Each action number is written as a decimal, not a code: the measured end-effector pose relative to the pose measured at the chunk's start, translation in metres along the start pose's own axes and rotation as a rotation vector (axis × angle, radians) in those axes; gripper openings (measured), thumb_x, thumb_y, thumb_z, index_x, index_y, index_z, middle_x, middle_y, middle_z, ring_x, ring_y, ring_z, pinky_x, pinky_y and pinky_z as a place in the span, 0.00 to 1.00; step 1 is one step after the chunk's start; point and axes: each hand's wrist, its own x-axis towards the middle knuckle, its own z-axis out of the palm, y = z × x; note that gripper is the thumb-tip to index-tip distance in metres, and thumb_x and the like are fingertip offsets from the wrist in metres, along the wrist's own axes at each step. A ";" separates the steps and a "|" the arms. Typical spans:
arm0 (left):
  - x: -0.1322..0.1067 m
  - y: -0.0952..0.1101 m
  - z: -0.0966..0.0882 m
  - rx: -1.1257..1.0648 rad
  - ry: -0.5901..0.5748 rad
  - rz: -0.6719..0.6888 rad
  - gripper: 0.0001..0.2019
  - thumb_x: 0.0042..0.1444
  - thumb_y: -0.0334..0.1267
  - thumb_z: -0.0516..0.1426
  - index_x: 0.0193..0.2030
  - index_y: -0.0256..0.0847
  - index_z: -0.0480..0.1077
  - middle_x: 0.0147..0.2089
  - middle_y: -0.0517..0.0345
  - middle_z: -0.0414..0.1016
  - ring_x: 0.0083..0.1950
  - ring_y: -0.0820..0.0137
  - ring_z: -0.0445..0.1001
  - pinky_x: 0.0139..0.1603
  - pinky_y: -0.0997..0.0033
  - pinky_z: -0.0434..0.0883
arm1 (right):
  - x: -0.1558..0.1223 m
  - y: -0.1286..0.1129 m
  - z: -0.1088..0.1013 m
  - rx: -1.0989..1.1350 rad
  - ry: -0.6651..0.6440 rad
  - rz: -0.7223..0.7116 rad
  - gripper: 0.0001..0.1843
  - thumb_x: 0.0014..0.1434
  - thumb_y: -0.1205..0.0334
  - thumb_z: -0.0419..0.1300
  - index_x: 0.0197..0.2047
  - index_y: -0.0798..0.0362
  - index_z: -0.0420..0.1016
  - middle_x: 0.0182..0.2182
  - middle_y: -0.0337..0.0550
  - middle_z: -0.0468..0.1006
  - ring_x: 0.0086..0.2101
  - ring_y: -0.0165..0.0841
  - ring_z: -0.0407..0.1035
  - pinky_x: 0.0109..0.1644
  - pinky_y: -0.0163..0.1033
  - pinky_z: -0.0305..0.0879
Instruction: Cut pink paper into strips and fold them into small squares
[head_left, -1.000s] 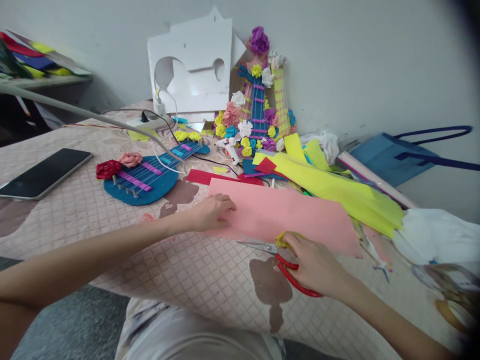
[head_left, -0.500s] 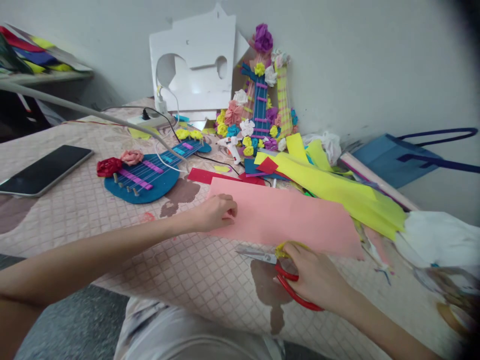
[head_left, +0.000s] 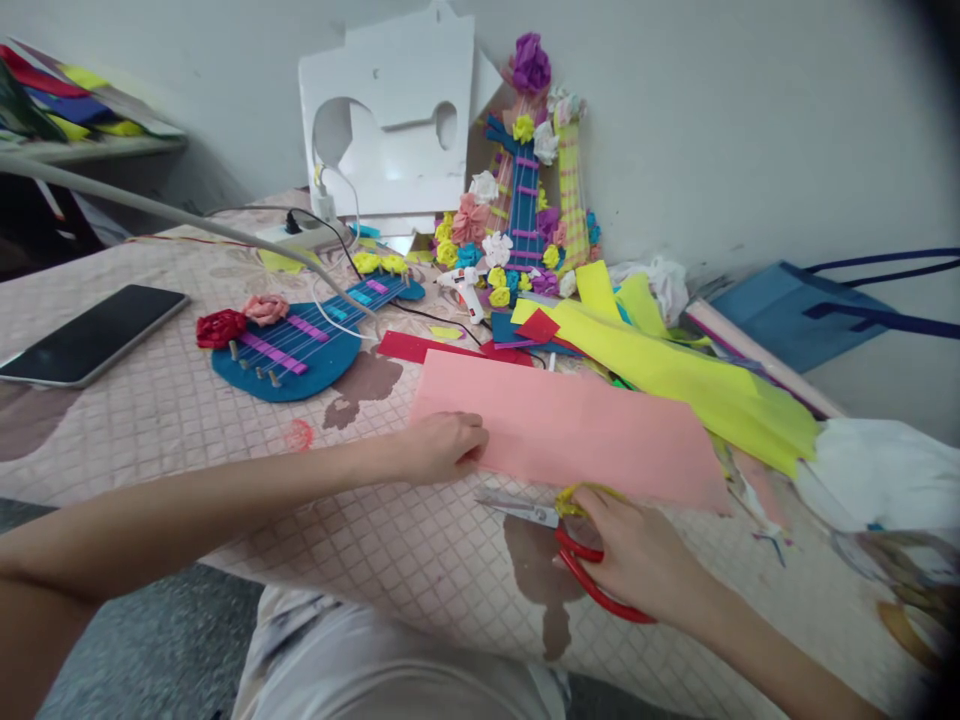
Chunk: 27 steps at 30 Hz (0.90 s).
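A wide sheet of pink paper (head_left: pixel 577 430) lies flat on the table in front of me. At its lower left edge is my left hand (head_left: pixel 446 445), fingers curled and pressed together on the paper's border; the fingertips are partly hidden. My right hand (head_left: pixel 637 555) is closed around the handles of a pair of scissors (head_left: pixel 536 510), one handle red and the other showing yellow. The blades point left, just below the paper's lower edge, and look nearly closed.
Behind the paper lie yellow sheets (head_left: pixel 675 380), red strips (head_left: pixel 420 347) and a white glue gun (head_left: pixel 469 292). A blue paper guitar (head_left: pixel 292 350) and a phone (head_left: pixel 94 335) are at left. Flower-decorated guitars (head_left: pixel 525 200) lean on the wall; a cable (head_left: pixel 187 225) crosses the table.
My left hand has slid slightly down and right, toward the paper's lower edge. The scissors stay in my right hand, hardly moved; the view has shifted a little.
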 end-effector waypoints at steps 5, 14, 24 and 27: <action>0.000 -0.004 0.000 -0.099 0.018 -0.013 0.03 0.52 0.26 0.55 0.30 0.37 0.66 0.34 0.56 0.70 0.35 0.70 0.70 0.37 0.74 0.66 | 0.003 -0.002 -0.002 -0.009 0.012 0.000 0.16 0.50 0.53 0.62 0.39 0.51 0.67 0.34 0.46 0.77 0.37 0.43 0.73 0.37 0.41 0.64; 0.002 -0.008 0.001 -0.177 0.015 -0.018 0.05 0.50 0.23 0.54 0.29 0.35 0.67 0.34 0.56 0.72 0.34 0.72 0.69 0.35 0.76 0.65 | 0.005 -0.002 -0.005 -0.026 0.007 0.024 0.18 0.50 0.52 0.63 0.41 0.51 0.66 0.36 0.46 0.77 0.39 0.43 0.73 0.39 0.43 0.66; 0.001 -0.005 -0.003 -0.201 0.021 -0.001 0.04 0.50 0.24 0.55 0.29 0.36 0.67 0.32 0.57 0.71 0.32 0.73 0.68 0.34 0.77 0.65 | 0.002 0.004 -0.002 -0.085 0.021 0.037 0.17 0.51 0.49 0.62 0.40 0.50 0.66 0.36 0.46 0.77 0.38 0.45 0.73 0.38 0.43 0.66; 0.001 -0.004 -0.003 -0.169 0.010 0.017 0.03 0.49 0.27 0.57 0.31 0.36 0.68 0.34 0.56 0.71 0.33 0.72 0.69 0.33 0.76 0.65 | 0.001 0.005 -0.001 -0.092 0.018 0.043 0.17 0.52 0.49 0.61 0.40 0.50 0.65 0.36 0.46 0.77 0.38 0.45 0.73 0.37 0.43 0.66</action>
